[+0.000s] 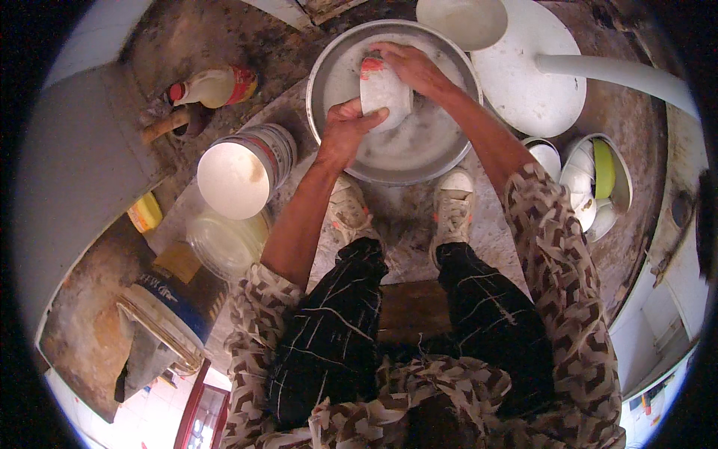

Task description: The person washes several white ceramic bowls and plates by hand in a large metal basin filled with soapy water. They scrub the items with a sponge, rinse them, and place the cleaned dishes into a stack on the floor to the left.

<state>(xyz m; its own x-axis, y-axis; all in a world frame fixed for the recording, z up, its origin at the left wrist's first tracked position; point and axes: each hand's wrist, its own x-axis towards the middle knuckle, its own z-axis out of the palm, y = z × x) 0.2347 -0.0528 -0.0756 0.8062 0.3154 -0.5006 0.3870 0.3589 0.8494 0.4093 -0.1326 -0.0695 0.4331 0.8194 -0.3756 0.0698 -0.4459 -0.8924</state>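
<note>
A round metal basin (pixel 392 174) with cloudy, sudsy water stands on the floor in front of my shoes. Above the water, my left hand (pixel 350 126) grips the lower left part of a white container (pixel 387 98) with red marks near its upper end; the thumb lies across its face. My right hand (pixel 406 64) is at the top right of the same container, its fingers bent over the upper rim. Whether a cloth or sponge is under those fingers cannot be seen.
Stacked white tubs (pixel 233 179) and a clear plastic container (pixel 224 241) are at left, beyond them a bottle with a red cap (pixel 216 90). At right are a large white lid (pixel 527 101), a pale bowl (pixel 463 22), a curved pipe (pixel 611 73) and an oval basin of dishes (pixel 622 185).
</note>
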